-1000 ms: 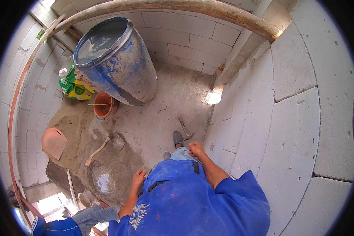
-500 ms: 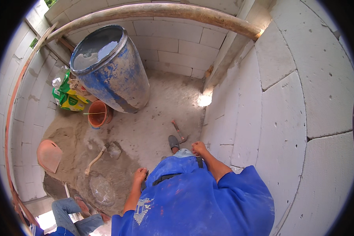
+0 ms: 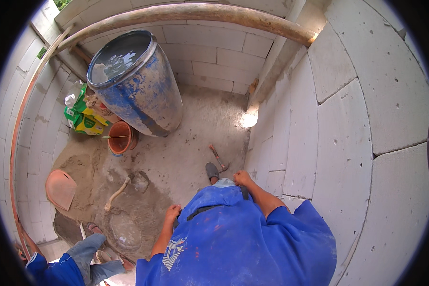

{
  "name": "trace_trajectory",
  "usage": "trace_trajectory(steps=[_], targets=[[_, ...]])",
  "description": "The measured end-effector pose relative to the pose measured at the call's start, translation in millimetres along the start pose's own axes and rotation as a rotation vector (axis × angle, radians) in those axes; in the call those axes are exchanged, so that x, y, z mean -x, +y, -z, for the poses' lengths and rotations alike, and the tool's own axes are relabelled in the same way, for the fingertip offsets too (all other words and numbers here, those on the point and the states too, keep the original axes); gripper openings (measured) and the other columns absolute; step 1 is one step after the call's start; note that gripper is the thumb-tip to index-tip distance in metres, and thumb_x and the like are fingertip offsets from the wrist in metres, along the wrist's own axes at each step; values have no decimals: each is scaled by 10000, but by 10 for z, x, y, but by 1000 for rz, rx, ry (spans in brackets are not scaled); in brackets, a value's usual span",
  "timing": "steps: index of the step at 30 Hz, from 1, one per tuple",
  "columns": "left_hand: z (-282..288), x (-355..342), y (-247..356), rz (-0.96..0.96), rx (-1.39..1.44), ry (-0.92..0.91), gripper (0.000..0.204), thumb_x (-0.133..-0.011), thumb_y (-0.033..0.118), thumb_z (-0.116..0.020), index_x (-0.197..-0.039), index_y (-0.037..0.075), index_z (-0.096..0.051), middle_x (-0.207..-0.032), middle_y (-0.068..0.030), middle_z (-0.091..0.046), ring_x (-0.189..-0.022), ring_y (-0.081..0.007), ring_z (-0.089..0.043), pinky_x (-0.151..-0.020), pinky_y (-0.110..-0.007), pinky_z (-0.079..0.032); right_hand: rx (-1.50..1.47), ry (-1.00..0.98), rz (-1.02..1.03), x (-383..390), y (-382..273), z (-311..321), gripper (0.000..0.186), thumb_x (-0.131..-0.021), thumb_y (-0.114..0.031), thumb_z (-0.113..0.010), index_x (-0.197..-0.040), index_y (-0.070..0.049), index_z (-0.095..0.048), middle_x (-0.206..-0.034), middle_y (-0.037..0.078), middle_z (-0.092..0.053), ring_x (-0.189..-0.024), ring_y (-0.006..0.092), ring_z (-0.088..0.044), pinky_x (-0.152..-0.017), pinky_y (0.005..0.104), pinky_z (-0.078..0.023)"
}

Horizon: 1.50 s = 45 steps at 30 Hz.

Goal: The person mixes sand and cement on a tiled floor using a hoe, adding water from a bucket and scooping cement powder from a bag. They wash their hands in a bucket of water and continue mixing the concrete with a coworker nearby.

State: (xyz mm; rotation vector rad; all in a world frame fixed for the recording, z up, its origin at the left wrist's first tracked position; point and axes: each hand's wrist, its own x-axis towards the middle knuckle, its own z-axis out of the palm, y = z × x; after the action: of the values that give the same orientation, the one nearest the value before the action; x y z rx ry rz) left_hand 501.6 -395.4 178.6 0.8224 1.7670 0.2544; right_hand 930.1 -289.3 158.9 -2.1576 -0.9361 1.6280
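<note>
Plainly, neither hand has anything in it: the left hand (image 3: 172, 213) lies with its fingers loosely spread on the blue trouser leg at the thigh, and the right hand (image 3: 242, 178) is curled into a loose fist at the waist, touching the cloth and just beside the foot of the grey block wall (image 3: 352, 143). Nearest the right hand, a hammer (image 3: 218, 158) lies on the dusty floor (image 3: 190, 148) close to the wall's base, just ahead of the grey shoe (image 3: 212, 170). Farther left a short-handled trowel (image 3: 121, 188) rests at the edge of the damp mortar patch (image 3: 124, 229), with an orange bucket (image 3: 121, 138) beyond it against the big blue barrel (image 3: 136, 83) full of water, and another person's jeans-clad leg (image 3: 88, 250) at the lower left. Judging from this, a step forward could catch the hammer underfoot, and the wet mortar looks slippery. Against the earlier frames the view has swung rightward and nearer the wall; the hands keep the same places and the tools have not moved.
</note>
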Motion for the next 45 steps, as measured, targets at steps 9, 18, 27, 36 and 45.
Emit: trace_trajectory(steps=[9,18,27,36,45], targets=[[-45,-46,98,-43,-115,6,472,-871,415,-658,-1100,7,-717,-946,-116,-740,-853,-191,-688,-800,-342,-533,89,18,55,-322,255,7,340,-911,-221,-656,-1122,45,-652,-794,135,-687,-576,233,-654,-509,365,-540],[30,-13,95,-16,17,-25,428,-885,393,-668,-1093,22,-717,-914,-89,-730,-811,-166,-669,-742,-314,-532,221,25,60,-156,9,-110,395,-860,-297,-667,-1103,11,-716,-981,241,-727,-885,330,-733,-818,409,-575],[63,-106,-204,12,60,2,447,-892,382,-667,-1153,20,-699,-981,-108,-737,-852,-181,-682,-781,-319,-537,189,-17,139,-357,133,-233,326,-919,-226,-655,-1106,41,-664,-796,145,-697,-585,216,-659,-493,352,-527],[7,32,-359,25,86,59,739,-859,407,-710,-1393,-55,-491,-1021,-201,-721,-903,-239,-715,-813,-348,-555,425,-48,301,-319,-42,-312,337,-898,-251,-641,-1042,48,-699,-760,142,-712,-603,211,-683,-558,364,-554],[-56,83,-465,107,127,7,764,-852,430,-720,-1396,-56,-492,-1061,-207,-710,-947,-254,-705,-845,-361,-548,469,10,349,-167,-120,-302,345,-867,-273,-650,-979,43,-729,-763,170,-727,-638,226,-706,-631,372,-567]])
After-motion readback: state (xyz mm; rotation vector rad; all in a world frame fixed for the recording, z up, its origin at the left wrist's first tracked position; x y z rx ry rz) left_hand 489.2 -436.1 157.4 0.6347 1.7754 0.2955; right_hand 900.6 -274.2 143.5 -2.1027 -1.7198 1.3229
